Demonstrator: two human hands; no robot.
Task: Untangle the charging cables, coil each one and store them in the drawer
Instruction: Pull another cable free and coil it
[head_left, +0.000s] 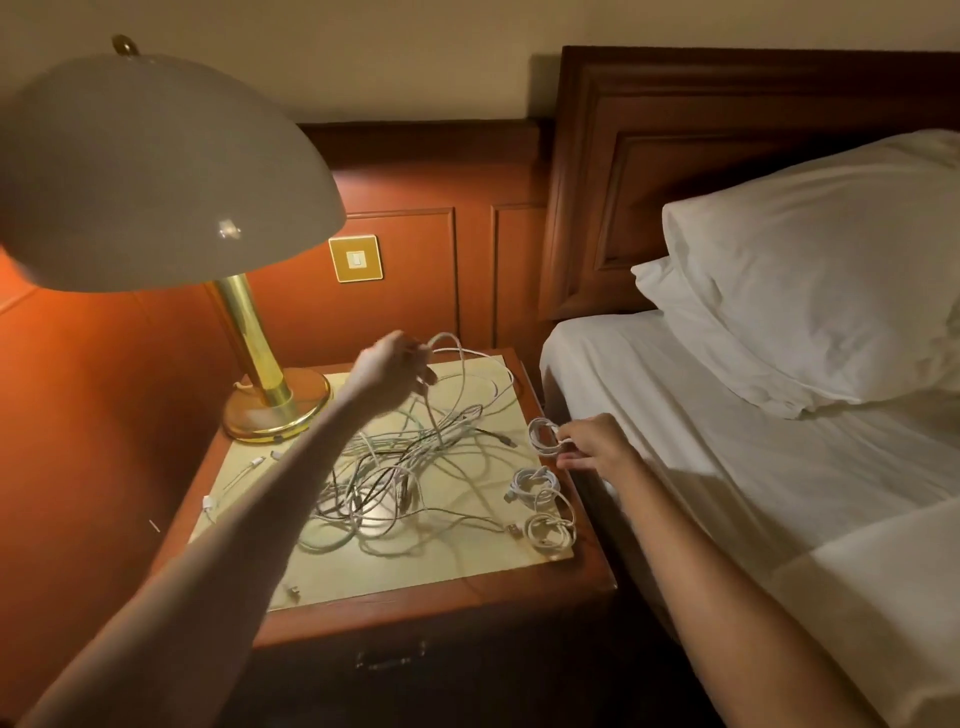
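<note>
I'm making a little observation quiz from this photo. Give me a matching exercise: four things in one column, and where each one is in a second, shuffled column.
Things:
1. lamp
2. tangled cables
3. small coiled cable
4. pillow

Places:
A. on the bed
B. pinched by the right hand
C. middle of the nightstand, one loop lifted by the left hand
D. back left corner of the nightstand

Pairs: 1-D, 2-C, 3-B, 4-A
</note>
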